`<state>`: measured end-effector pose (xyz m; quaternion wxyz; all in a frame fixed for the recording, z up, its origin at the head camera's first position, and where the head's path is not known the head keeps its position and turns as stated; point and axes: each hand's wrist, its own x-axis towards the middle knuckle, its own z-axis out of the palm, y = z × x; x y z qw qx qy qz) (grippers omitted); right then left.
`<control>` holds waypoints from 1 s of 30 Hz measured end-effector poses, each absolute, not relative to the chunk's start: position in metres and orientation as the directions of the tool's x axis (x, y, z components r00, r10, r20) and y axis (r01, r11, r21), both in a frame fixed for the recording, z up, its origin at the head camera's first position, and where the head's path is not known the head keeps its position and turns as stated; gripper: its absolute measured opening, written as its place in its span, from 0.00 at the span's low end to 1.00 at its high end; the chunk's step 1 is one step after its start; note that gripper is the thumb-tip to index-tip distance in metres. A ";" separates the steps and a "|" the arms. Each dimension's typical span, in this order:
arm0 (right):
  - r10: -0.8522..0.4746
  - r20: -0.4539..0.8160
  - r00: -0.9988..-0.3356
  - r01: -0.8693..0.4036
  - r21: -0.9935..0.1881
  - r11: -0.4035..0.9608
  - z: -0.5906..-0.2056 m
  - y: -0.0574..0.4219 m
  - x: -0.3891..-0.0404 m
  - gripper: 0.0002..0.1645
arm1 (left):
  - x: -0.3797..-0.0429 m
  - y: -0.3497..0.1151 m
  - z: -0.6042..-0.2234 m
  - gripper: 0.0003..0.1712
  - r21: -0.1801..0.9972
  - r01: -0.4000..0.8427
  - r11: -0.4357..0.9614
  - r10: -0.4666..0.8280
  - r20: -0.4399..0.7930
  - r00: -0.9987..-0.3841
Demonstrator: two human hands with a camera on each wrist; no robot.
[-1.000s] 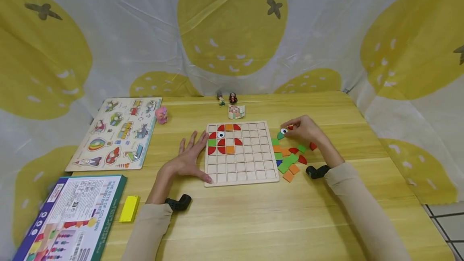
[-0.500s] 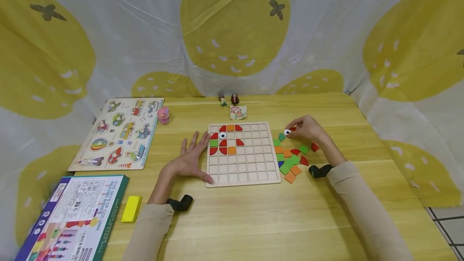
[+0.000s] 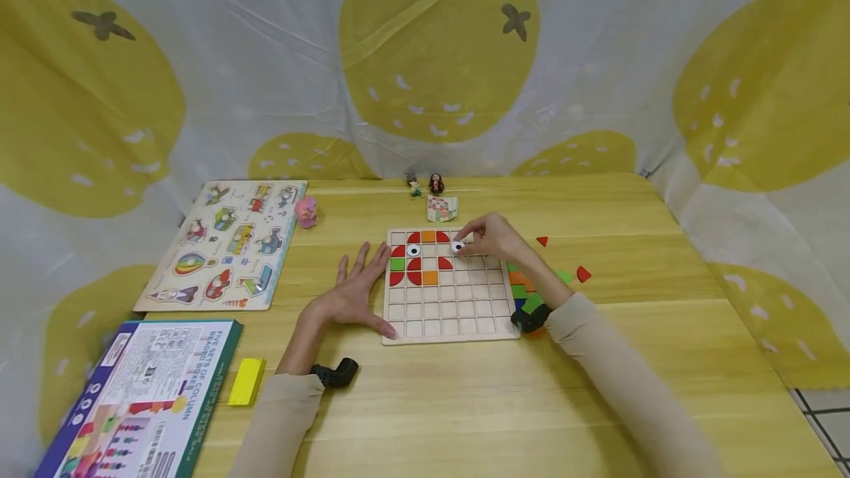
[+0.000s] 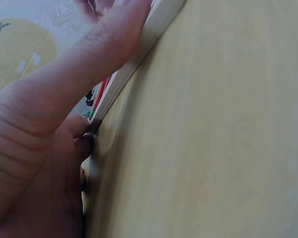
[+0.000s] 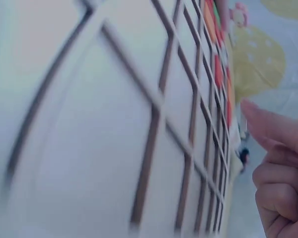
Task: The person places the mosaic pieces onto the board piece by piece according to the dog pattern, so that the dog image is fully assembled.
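A wooden grid board (image 3: 458,310) lies in the middle of the table. Along its left edge rests my left hand (image 3: 344,301), fingers spread and thumb at the near corner; the left wrist view shows the thumb (image 4: 97,54) against the board's side. My right hand (image 3: 496,239) is over the board's upper part, pinching a round eye tile (image 3: 457,247) between thumb and fingertips. In the board's upper left sit red quarter-round tiles (image 3: 414,278), orange squares (image 3: 430,278), a green square (image 3: 397,264) and another eye tile (image 3: 413,250).
Loose green and orange tiles (image 3: 517,291) lie right of the board, partly under my right forearm. Red tiles (image 3: 584,274) lie farther right. A pattern card (image 3: 442,209) and two figurines (image 3: 435,183) stand behind. Leftward are a picture puzzle (image 3: 226,249), box (image 3: 142,397), yellow block (image 3: 246,382) and pink toy (image 3: 306,212).
My right hand has carried the eye tile left from the loose pile to above the board. The left hand keeps its place at the board's edge.
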<state>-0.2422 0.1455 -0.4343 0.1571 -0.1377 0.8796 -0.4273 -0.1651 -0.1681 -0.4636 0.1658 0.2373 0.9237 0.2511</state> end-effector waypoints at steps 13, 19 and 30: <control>-0.357 -0.163 -0.920 -0.084 -0.806 0.586 -0.446 0.117 -0.248 0.12 | -0.166 -0.167 -0.464 0.84 0.558 0.343 0.755 0.518 -0.188 -0.834; -0.394 -0.180 -0.901 -0.076 -0.829 0.554 -0.448 0.115 -0.250 0.10 | -0.164 -0.168 -0.463 0.84 0.554 0.337 0.762 0.514 -0.200 -0.834; -0.301 -0.137 -0.944 -0.071 -0.805 0.588 -0.427 0.185 -0.244 0.15 | -0.166 -0.167 -0.465 0.85 0.543 0.339 0.768 0.511 -0.200 -0.836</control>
